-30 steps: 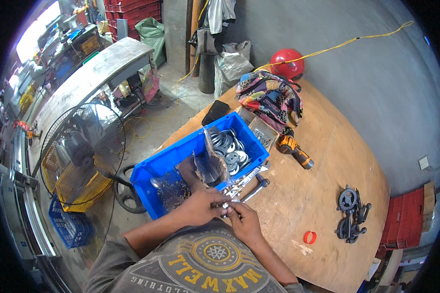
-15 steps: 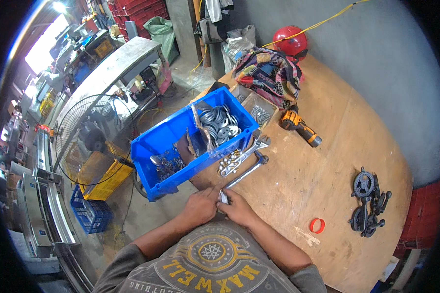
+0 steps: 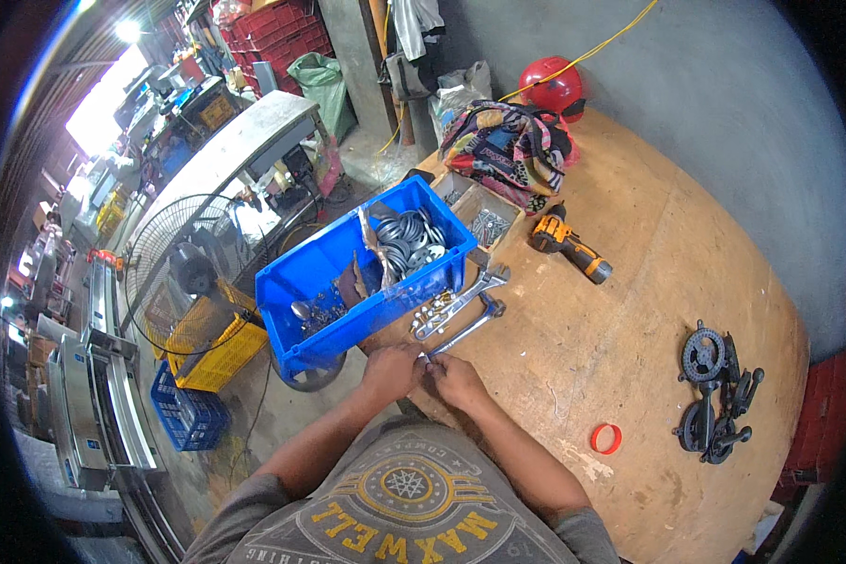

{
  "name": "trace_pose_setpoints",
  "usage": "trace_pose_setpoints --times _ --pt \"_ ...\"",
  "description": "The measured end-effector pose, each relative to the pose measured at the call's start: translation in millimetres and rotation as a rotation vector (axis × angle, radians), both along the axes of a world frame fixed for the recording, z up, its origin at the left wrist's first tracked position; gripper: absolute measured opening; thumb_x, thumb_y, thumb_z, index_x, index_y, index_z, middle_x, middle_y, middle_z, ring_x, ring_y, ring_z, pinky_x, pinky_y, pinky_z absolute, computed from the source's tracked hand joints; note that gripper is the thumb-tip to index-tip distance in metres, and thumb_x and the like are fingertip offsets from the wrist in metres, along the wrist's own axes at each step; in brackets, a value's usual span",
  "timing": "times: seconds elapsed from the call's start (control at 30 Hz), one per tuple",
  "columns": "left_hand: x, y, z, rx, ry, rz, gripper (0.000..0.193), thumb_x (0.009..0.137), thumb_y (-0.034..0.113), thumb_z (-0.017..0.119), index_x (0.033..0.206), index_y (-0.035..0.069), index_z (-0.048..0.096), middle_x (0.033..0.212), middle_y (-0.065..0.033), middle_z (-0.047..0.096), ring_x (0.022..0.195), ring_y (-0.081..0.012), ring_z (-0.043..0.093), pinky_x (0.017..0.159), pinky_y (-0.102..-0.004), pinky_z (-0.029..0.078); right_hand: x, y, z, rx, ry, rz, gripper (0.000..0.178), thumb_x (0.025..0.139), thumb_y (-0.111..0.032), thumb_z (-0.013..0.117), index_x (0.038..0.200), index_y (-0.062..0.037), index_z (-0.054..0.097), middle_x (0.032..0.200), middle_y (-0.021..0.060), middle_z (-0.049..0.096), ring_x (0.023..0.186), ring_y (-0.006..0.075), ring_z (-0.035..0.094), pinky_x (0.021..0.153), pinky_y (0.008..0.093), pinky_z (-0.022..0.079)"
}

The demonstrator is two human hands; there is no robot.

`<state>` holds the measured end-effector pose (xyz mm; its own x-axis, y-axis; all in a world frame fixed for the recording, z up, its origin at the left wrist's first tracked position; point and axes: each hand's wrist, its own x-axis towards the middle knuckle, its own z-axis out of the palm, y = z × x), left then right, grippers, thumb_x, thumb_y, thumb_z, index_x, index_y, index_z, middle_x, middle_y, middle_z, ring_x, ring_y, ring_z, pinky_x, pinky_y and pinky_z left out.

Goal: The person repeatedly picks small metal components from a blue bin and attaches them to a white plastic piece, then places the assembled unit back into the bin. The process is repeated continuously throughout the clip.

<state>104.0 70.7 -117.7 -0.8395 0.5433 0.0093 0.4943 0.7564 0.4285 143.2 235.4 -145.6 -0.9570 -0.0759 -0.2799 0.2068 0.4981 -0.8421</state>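
My left hand and my right hand meet at the near edge of the wooden table, fingers closed and pinched together. Between the fingertips shows a bit of a small silvery piece, mostly covered, so its kind is unclear. Just beyond lie an adjustable wrench and a second long wrench, whose near end reaches my right fingers. Several small bolts lie by the wrenches. A blue plastic bin sits at the left, holding metal rings and small dark hardware.
An orange and black cordless drill lies beyond the wrenches, near a wooden tray of screws. Black crank-like parts and a red ring are to the right. A patterned cloth lies behind; a fan stands left.
The view has shifted slightly. My hands have drawn closer together, and the silvery piece, plainer before, is now mostly covered by my fingers. The bin and tools have stayed put on the table.
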Motion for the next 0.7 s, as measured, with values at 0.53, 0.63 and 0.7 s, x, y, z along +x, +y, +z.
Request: trace_pose_setpoints --times 0.53,0.63,0.7 --pt "-66 18 -41 0.454 -0.675 0.111 0.025 0.088 0.011 0.068 0.109 -0.001 0.059 0.092 -0.0131 0.069 0.085 -0.02 0.067 0.074 -0.0329 0.054 28 64 61 0.06 0.327 0.024 0.027 0.094 -0.025 0.057 0.106 -0.0028 0.067 0.105 0.0182 0.065 0.098 0.0376 0.062 0.085 0.0421 0.049" --pt "-74 12 -51 0.669 -0.863 0.135 0.02 0.091 0.006 0.064 0.107 -0.001 0.053 0.087 -0.0093 0.065 0.082 -0.0157 0.065 0.071 -0.0291 0.054 60 87 33 -0.042 0.156 -0.183 0.025 0.094 -0.023 0.059 0.105 -0.0022 0.067 0.099 0.0188 0.068 0.091 0.0346 0.065 0.081 0.0384 0.05" --pt "-77 5 -62 0.704 -0.842 0.131 0.018 0.092 0.006 0.064 0.105 -0.001 0.054 0.086 -0.0089 0.065 0.079 -0.0159 0.065 0.071 -0.0302 0.054 79 89 8 -0.068 0.015 -0.289 0.024 0.094 -0.022 0.06 0.104 -0.0012 0.067 0.094 0.0186 0.069 0.086 0.0316 0.067 0.078 0.0368 0.051"
